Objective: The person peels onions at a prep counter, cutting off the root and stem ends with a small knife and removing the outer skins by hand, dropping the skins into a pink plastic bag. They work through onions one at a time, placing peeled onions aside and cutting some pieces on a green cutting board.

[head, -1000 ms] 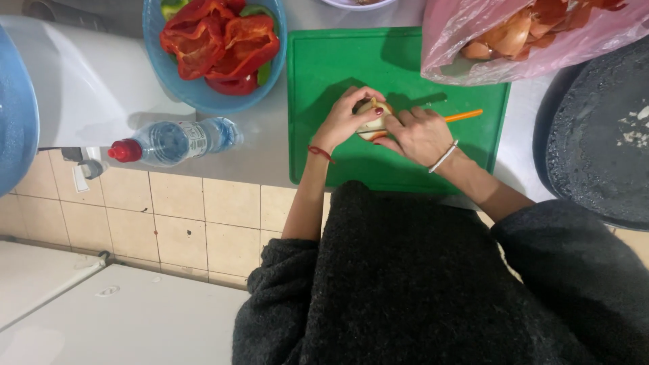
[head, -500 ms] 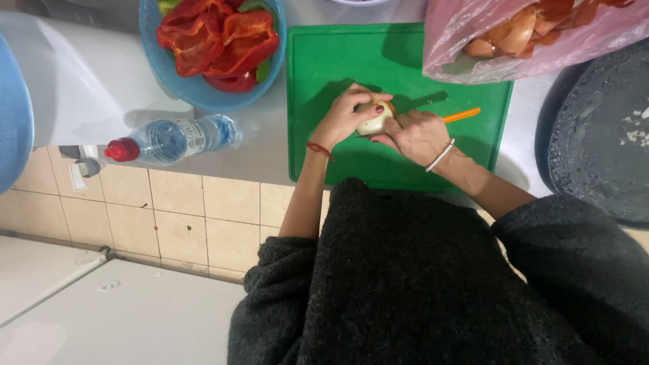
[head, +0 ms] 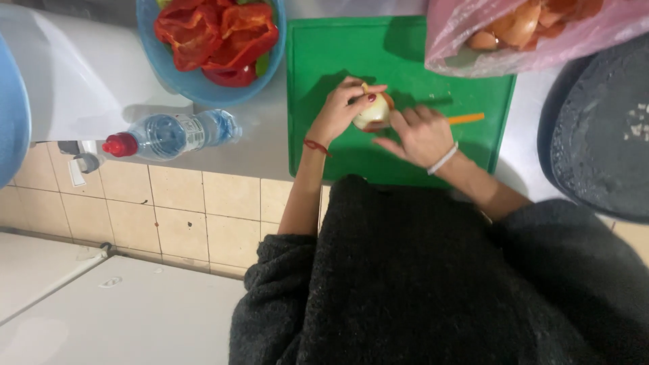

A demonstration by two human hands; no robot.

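Note:
My left hand (head: 338,111), with a red string at the wrist, grips a pale, partly peeled onion (head: 372,113) over the green cutting board (head: 324,54). My right hand (head: 420,135), with a white bracelet, is curled close against the onion's right side, its fingertips touching it. An orange knife handle (head: 467,119) sticks out from behind that hand, which seems closed around it. The blade is hidden.
A blue bowl (head: 270,74) of red pepper pieces (head: 216,34) stands left of the board. A water bottle with a red cap (head: 169,135) lies at the counter edge. A pink bag of onion skins (head: 527,34) lies on the board's far right corner. A dark round pan (head: 602,135) is at right.
Both hands stay on the onion at the same spot on the board. The left fingers have shifted over its top and turned it slightly.

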